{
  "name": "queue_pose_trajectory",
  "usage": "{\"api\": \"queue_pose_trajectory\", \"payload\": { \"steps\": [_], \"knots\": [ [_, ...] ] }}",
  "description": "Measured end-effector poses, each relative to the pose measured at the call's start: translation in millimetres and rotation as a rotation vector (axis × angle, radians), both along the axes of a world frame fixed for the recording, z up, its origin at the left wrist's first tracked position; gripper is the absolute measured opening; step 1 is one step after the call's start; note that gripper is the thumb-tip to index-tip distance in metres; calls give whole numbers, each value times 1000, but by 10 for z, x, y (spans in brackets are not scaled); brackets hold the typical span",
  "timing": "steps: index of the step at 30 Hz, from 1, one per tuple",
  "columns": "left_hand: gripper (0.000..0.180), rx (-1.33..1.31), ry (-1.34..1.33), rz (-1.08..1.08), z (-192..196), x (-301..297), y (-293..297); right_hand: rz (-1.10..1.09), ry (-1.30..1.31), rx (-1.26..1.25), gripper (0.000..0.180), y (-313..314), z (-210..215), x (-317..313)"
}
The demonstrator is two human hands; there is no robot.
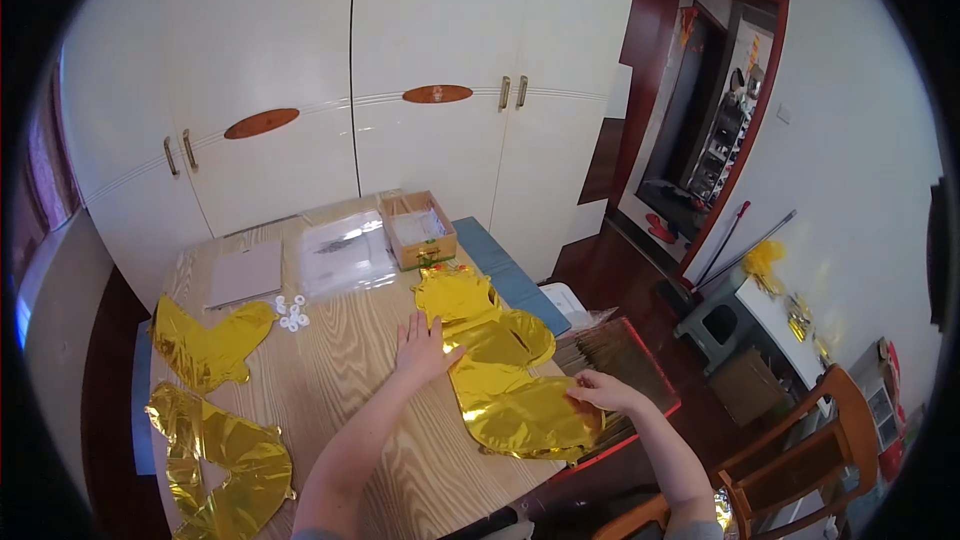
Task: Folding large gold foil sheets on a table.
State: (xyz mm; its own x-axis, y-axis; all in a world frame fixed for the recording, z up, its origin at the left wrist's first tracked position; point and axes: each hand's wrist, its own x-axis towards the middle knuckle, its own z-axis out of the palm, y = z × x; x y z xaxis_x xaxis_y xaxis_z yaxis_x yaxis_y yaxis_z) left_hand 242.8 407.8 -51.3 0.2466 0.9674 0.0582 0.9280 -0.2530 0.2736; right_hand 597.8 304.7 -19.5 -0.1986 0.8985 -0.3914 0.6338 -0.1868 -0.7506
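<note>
At the right of the surface (345,355), we handle gold foil (490,348).
Our left hand (424,350) lies flat, fingers extended, at the foil's left edge; our right hand (603,392) curls at its right edge, and we cannot tell whether it grips. We'd best press lightly, smoothing outward, lest it crease.
</note>
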Motion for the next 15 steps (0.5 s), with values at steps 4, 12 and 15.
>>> {"api": "queue_pose_trajectory", "payload": {
  "steps": [4,12,15],
  "knots": [
    [92,-8,20,-13,17,70,85,23,22,69,46,-108,-91,168],
    [87,61,-56,37,55,7,25,416,-398,775,72,-237,346,-522],
    [83,100,-128,-5,165,-83,-120,586,-459,838,75,-245,303,-948]
  ]
}}
